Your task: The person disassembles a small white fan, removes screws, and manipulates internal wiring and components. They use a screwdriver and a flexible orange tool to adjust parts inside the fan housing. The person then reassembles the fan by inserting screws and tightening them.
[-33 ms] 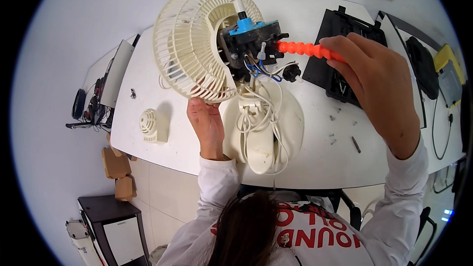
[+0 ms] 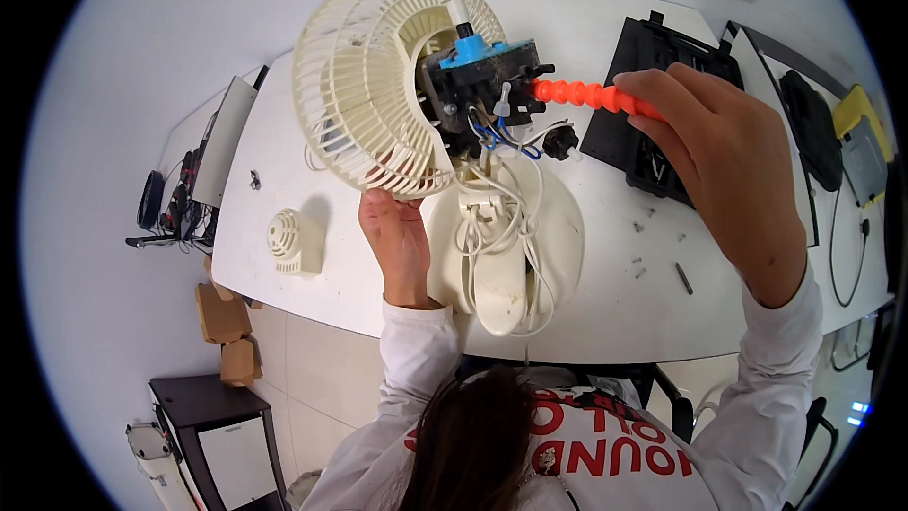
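A cream table fan stands on the table with its motor bared, a blue part on top and blue and white wires below. My left hand is closed on the lower rim of the round fan cage. My right hand grips an orange ribbed flexible shaft, fingers wrapped near its right end. The shaft's other end meets the right side of the motor; its tip is hidden there. A black knob-like part hangs on wires below the shaft. Cream cable loops around the fan's neck above the base.
A cream vented motor cover stands at the left of the white table. An open black tool case lies at the right, partly behind my right hand. Several small screws and a dark bit lie near it.
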A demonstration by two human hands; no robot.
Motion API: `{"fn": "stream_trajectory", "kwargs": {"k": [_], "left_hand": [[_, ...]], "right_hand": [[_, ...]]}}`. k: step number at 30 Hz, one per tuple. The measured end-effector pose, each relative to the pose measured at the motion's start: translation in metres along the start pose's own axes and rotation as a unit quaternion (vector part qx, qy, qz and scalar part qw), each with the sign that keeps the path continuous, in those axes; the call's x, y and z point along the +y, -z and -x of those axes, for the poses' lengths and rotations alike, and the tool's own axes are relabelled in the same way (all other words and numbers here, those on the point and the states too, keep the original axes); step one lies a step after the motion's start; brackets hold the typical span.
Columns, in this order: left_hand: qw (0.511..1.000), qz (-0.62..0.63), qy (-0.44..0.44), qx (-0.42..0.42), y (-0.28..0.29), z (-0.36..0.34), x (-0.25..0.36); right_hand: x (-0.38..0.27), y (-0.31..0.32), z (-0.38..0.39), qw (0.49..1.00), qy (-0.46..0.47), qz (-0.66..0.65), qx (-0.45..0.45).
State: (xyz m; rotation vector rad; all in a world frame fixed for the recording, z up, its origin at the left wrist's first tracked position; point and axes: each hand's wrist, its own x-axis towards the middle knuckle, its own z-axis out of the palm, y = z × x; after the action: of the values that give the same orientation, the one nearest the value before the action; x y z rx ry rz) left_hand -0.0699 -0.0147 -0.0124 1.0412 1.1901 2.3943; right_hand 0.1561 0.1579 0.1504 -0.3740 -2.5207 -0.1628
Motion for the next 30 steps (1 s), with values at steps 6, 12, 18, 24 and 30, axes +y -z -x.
{"fn": "stream_trajectory", "kwargs": {"k": [6,12,18,24,30], "left_hand": [[1.000,0.013,0.003,-0.009,0.005,0.000,-0.003],[1.000,0.011,0.018,-0.017,0.007,-0.001,-0.001],[1.000,0.011,0.024,0.001,0.005,-0.002,0.001],[0.999,0.019,0.026,-0.025,0.007,-0.001,0.001],[0.999,0.008,0.032,-0.026,0.013,0.002,-0.002]], "right_hand": [[-0.001,0.001,-0.001,1.000,0.006,-0.010,-0.006],[-0.001,0.000,-0.008,1.000,0.019,-0.024,-0.002],[0.000,0.000,-0.011,0.998,-0.015,-0.034,-0.049],[0.003,0.004,-0.015,0.998,0.001,-0.027,-0.053],[0.002,0.005,-0.021,0.989,-0.065,-0.074,-0.110]]}}
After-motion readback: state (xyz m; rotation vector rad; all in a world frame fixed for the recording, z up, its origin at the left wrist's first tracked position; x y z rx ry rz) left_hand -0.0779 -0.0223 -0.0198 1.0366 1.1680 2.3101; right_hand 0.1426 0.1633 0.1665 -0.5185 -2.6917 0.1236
